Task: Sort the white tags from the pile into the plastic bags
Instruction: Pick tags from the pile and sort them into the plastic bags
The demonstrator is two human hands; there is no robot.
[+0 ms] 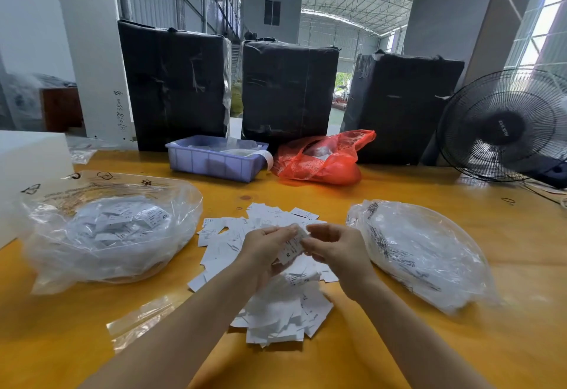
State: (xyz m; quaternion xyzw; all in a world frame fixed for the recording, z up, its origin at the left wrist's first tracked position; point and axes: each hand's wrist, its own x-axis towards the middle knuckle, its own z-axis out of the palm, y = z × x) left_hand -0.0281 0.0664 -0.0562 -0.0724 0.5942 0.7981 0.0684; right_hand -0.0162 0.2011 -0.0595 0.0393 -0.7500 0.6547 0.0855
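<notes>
Landmark: the pile of white tags (270, 269), spread loose on the yellow tabletop (383, 189) in the middle of the view.
Left plastic bag (104, 229): lies left of the pile, mouth open, with many white tags inside.
Small clear bag (138, 322): flat on the tabletop, left of the pile's near end.
Blue tray (211, 161): beyond the pile, slightly left, holding pale material I cannot make out.
Left hand (265, 249): held over the pile, fingers curled round a tag (291, 249) printed with small dark text.
Right hand (334, 250): held over the pile just beside the left hand, fingertips pinching the same tag's right end; the 2 hands meet at it.
Red bag (322, 158): beyond the pile, slightly right, crumpled and partly full.
Right plastic bag (420, 250): lies right of the pile, clear with printed text, holding white contents.
Black wrapped bales (288, 88): 3 stand in a row behind the tray and red bag.
Black fan (506, 124): far right of the pile, at the tabletop's back edge.
</notes>
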